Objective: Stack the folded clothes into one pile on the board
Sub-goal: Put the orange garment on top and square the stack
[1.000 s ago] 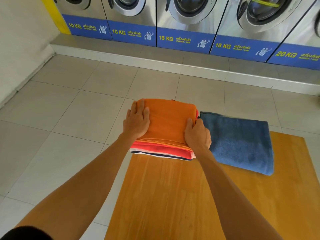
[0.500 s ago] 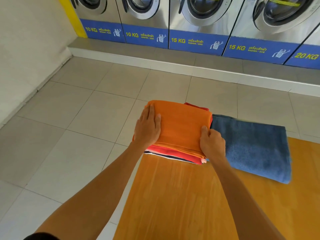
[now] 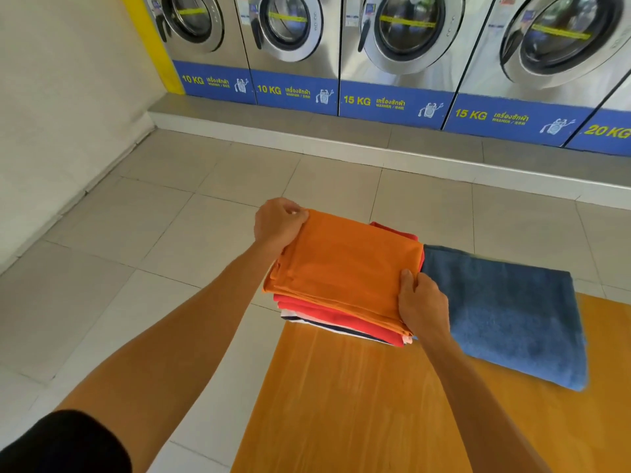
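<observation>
A pile of folded clothes sits at the far left corner of the wooden board (image 3: 392, 404). An orange garment (image 3: 345, 271) lies on top, over red (image 3: 327, 315), white and dark-striped pieces. My left hand (image 3: 278, 223) pinches the orange garment's far left corner, fingers curled. My right hand (image 3: 421, 305) grips the pile's near right corner, thumb on top of the orange cloth. A folded blue towel (image 3: 505, 315) lies flat on the board just right of the pile, touching it.
The board rests on a pale tiled floor (image 3: 136, 268). A row of steel washing machines (image 3: 392, 46) with blue labels stands on a raised step (image 3: 307, 128) at the back. A cream wall (image 3: 68, 114) runs along the left.
Both hands lay flat on the orange garment before. Now the left has shifted to the far left corner and closed on it, and the right has closed on the near right corner.
</observation>
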Tool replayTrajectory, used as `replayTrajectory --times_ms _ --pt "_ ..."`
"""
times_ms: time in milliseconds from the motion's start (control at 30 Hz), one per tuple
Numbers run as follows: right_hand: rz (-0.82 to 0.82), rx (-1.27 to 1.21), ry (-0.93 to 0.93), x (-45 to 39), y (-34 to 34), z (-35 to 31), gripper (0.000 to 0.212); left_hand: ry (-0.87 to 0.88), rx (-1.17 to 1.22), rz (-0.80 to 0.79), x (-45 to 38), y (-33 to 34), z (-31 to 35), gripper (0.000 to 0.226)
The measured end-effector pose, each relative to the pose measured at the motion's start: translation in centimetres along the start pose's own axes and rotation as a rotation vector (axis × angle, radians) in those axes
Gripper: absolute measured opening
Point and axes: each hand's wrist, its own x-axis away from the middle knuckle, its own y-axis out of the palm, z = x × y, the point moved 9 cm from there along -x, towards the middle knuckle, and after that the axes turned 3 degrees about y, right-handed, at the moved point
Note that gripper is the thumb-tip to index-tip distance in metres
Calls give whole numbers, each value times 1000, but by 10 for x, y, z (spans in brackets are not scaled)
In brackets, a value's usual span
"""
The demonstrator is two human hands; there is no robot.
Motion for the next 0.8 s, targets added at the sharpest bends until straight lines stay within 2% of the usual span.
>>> replayTrajectory --times_ms 67,100,233,333,400,467,567,700,800 --pt "2 22 -2 0 1 -1 52 74 -22 99 -2 -10 11 18" --pt "3 29 -5 -1 1 -2 53 100 -57 93 -5 -10 16 14" --pt "0 36 -2 -1 0 -3 52 37 -326 -141 -5 8 20 43" --pt "1 44 -5 -1 1 -2 52 -32 -412 -227 -6 14 13 44" --pt "-2 48 -10 -2 1 -2 50 -70 -309 -302 -7 20 13 42" --pt "-9 50 -13 -2 1 -2 49 -153 -43 -350 -6 23 13 31" --pt "-11 60 -12 -3 2 -1 49 -245 208 -324 -6 19 13 28" --pt "-15 80 -20 -4 3 -3 49 -310 301 -360 -5 18 10 32" --pt "-17 88 -23 -5 2 -3 50 -355 284 -404 -4 18 9 33"
